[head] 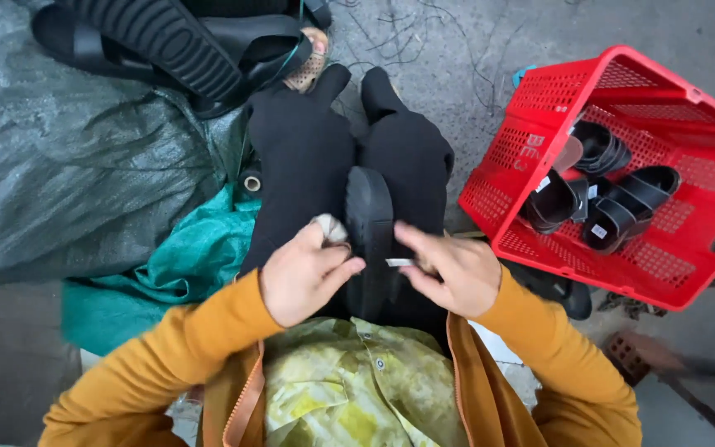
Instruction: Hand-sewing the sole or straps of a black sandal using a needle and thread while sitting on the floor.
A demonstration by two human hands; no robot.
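Left hand (304, 273) fingers clamp a pale cloth wad (330, 228); right hand (448, 273) pinches a small white tag (400, 262); judged best: steady the black sandal (370, 228) between both fingertips.

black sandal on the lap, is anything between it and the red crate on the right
Nothing visible blocks that path. The black sandal lies on the lap between the left hand and the right hand. The red crate sits tilted toward the person, its open side facing them, with black sandals already inside.
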